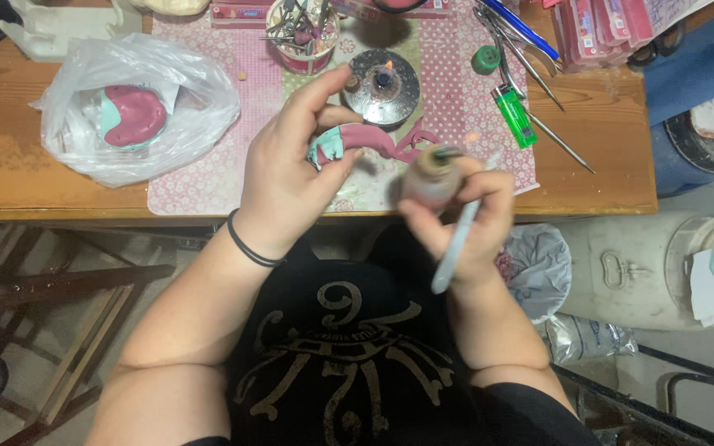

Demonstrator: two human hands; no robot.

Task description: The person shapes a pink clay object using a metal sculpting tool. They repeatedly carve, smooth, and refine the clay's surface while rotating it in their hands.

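— Hands first: what does each one hold?
— The left hand (287, 177) has its fingers (316, 91) closed around a curved pink and teal wax piece (357, 140), held just above the near edge of the table (605, 177). The right hand (464, 219) grips a blurred, rounded pinkish lump (430, 182) and a pale slim tool (454, 248), its fingers wrapped about both.
— And beyond them?
— A small lit burner (383, 83) stands near the middle of the table on a pink patterned mat (200, 177). A green lighter (514, 116) lies to its right, and a plastic bag (138, 103) with a pink cast sits towards the left edge.
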